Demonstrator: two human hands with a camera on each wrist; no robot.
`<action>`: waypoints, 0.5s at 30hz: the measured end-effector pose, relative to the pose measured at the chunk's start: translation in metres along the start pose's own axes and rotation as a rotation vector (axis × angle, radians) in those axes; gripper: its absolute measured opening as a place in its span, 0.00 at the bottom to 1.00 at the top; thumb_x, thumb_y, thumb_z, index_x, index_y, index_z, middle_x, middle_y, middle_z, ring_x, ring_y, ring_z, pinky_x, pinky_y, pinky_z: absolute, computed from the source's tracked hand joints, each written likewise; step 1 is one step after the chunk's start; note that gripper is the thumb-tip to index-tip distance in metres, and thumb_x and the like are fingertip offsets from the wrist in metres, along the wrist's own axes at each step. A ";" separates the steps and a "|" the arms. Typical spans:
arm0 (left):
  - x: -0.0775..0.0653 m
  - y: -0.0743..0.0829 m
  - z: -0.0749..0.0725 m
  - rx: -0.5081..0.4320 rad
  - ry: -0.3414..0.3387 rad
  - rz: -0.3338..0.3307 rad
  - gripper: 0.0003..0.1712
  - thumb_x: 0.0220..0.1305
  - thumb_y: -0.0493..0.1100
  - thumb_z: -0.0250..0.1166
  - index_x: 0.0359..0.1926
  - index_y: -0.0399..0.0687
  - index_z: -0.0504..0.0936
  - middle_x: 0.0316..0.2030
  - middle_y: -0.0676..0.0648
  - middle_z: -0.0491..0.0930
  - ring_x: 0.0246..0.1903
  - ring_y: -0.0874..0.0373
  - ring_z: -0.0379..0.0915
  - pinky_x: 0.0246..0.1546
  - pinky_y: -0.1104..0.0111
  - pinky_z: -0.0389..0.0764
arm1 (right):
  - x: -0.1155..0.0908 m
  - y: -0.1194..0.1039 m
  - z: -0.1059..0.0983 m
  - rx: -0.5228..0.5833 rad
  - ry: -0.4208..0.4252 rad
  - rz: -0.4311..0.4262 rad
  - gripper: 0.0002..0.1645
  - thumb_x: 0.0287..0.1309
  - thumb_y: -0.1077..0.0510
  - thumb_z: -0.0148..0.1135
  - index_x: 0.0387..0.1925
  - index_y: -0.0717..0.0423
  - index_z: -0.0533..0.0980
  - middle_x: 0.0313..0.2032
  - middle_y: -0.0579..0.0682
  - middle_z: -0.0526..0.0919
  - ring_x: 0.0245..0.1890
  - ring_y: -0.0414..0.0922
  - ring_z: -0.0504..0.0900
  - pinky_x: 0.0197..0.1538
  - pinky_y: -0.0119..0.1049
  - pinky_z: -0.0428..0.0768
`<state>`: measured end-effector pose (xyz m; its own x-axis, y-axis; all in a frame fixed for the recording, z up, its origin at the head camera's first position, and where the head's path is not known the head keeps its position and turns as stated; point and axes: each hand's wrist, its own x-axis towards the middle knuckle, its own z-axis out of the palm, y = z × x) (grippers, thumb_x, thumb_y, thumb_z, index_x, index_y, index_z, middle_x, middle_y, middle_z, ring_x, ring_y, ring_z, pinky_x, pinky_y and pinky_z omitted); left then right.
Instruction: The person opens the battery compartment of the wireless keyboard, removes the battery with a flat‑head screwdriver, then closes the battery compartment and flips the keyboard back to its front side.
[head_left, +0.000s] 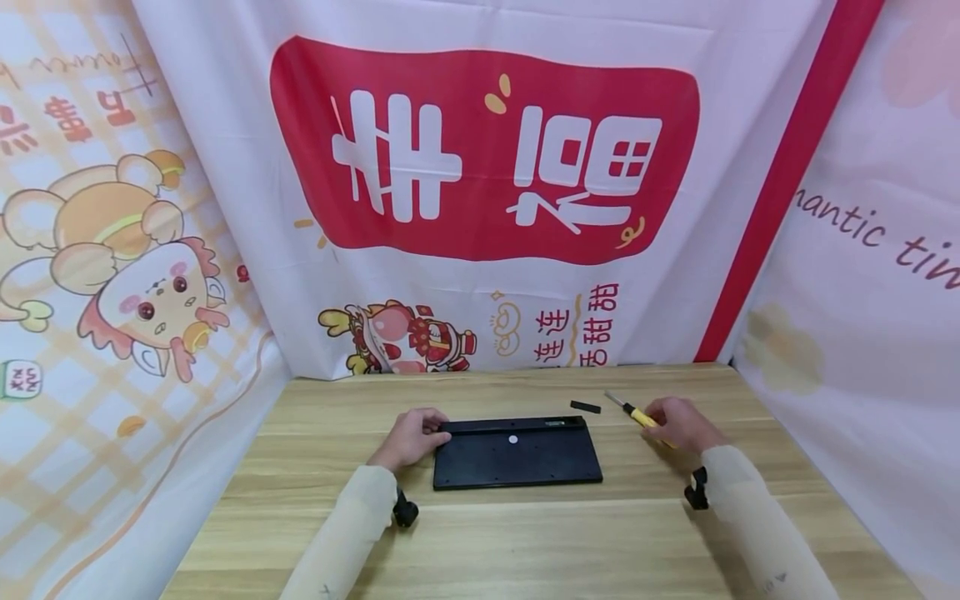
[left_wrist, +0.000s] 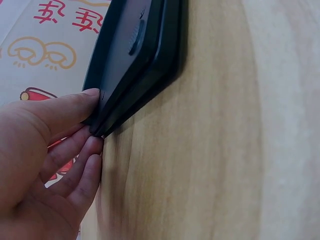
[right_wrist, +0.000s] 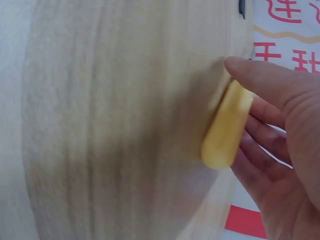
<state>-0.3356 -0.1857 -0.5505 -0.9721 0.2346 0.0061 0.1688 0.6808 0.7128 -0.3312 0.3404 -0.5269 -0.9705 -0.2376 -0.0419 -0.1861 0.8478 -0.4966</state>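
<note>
left hand (head_left: 408, 437) pinches the near-left corner of the black keyboard (head_left: 517, 452), which lies face down mid-table (head_left: 525, 533). right hand (head_left: 678, 423) has fingers curled round the yellow screwdriver (head_left: 632, 411), tip pointing back-left. small black cover (head_left: 586, 407) lies just behind the keyboard, near the tip.

Screwdriver (head_left: 632, 412) right of keyboard (head_left: 517, 454).

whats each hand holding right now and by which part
The right hand grips the yellow-handled screwdriver by its handle. The left hand pinches the black keyboard at its far left corner.
</note>
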 end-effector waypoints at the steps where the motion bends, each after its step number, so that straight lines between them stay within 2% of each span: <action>1: 0.000 0.000 0.000 -0.002 -0.001 -0.002 0.11 0.70 0.43 0.72 0.52 0.52 0.89 0.48 0.48 0.87 0.48 0.55 0.82 0.55 0.54 0.86 | 0.000 0.001 0.002 -0.001 0.011 -0.008 0.15 0.60 0.59 0.76 0.44 0.64 0.85 0.37 0.53 0.88 0.38 0.45 0.83 0.44 0.43 0.84; 9: 0.001 -0.001 0.001 0.008 -0.008 0.008 0.12 0.70 0.43 0.72 0.53 0.52 0.88 0.49 0.48 0.87 0.49 0.55 0.82 0.55 0.54 0.86 | 0.008 0.008 0.015 -0.033 0.110 -0.010 0.10 0.61 0.58 0.76 0.38 0.62 0.87 0.33 0.52 0.88 0.33 0.45 0.80 0.42 0.42 0.81; 15: 0.000 0.000 0.001 0.007 0.005 0.009 0.12 0.70 0.43 0.73 0.52 0.50 0.89 0.48 0.48 0.88 0.49 0.54 0.83 0.55 0.54 0.86 | 0.011 0.007 0.012 -0.053 0.133 0.000 0.08 0.63 0.59 0.72 0.37 0.61 0.85 0.33 0.52 0.87 0.33 0.46 0.80 0.42 0.45 0.82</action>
<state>-0.3352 -0.1850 -0.5512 -0.9712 0.2378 0.0161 0.1791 0.6833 0.7079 -0.3411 0.3379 -0.5416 -0.9816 -0.1756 0.0756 -0.1907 0.8724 -0.4501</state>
